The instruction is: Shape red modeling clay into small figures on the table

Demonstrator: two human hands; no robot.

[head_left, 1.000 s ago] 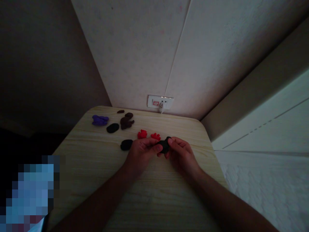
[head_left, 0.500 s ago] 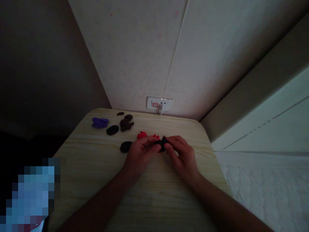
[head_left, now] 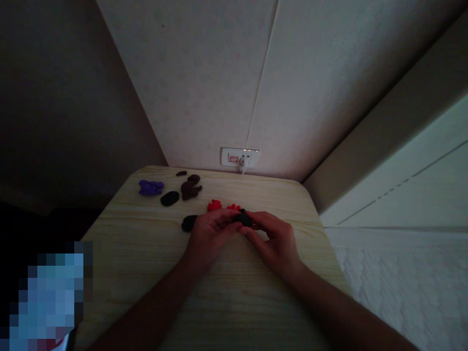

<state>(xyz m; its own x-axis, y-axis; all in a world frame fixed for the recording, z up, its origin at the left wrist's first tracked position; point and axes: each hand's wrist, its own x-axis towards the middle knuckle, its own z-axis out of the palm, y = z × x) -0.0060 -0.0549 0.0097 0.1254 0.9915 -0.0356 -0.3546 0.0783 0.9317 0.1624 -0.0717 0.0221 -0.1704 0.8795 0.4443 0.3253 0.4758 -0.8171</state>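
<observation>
Between my two hands, a lump of black modelling clay (head_left: 243, 219) is held over the middle of the table. My left hand (head_left: 210, 231) pinches its left side with thumb and fingers. Thumb and fingertips of my right hand (head_left: 274, 236) press on it from the right. Just beyond the hands lie a red clay piece (head_left: 214, 205) and some small red bits (head_left: 233, 207), partly covered by the fingers. A black clay piece (head_left: 189, 223) sits by the left hand, its right end hidden behind that hand.
Farther left on the wooden table (head_left: 146, 239) are a flat black oval (head_left: 170, 198), a purple clay lump (head_left: 150, 187) and a brown clay shape (head_left: 190, 189). A wall socket (head_left: 240, 157) with a plug is behind the table. A blurred, pixelated patch (head_left: 47, 297) covers the lower left.
Both hands stay around the black clay, which has turned and looks rounder. My right thumb has shifted slightly left along it. The view has tilted a little; the pieces on the table lie as before.
</observation>
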